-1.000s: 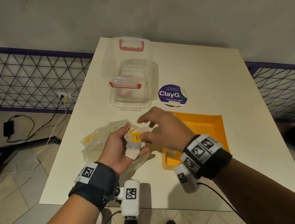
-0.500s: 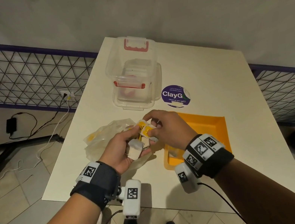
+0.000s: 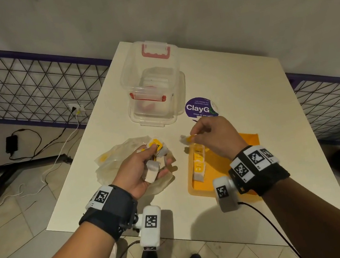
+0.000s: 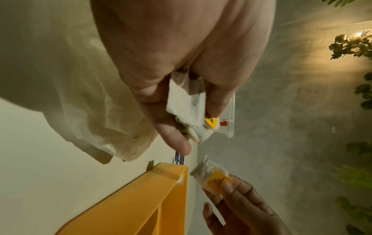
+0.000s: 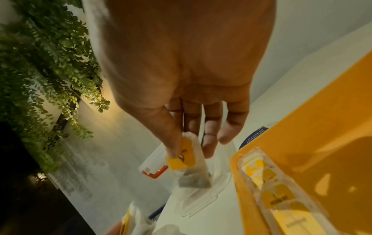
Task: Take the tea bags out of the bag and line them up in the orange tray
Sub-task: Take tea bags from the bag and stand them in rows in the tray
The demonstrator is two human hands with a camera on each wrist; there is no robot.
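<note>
From the head view we see the orange tray on the white table, and we place the rest by it. The left hand is just left of the tray, over the crumpled clear bag, with fingers curled round a bunch of tea bags. The right hand hovers above the tray's far left corner, thumb and forefinger pinching a single tea bag by its yellow tag. A row of tea bags already lies along the tray's left wall. Beyond the tray stands a clear lidded box with red clips, and a round purple sticker sits just past the tray's far edge.

From the left wrist we see the left hand with thumb and fingers closed on the bunch of tea bags, the clear bag hanging beside it. The tray's rim is below, and the right hand holds the single tea bag just off the tray's corner.

From the right wrist we see the right hand: the thumb presses the yellow tag of the single tea bag against the forefinger, the other fingers loosely bent. The tray lies to its side with the row of tea bags against its near wall.
</note>
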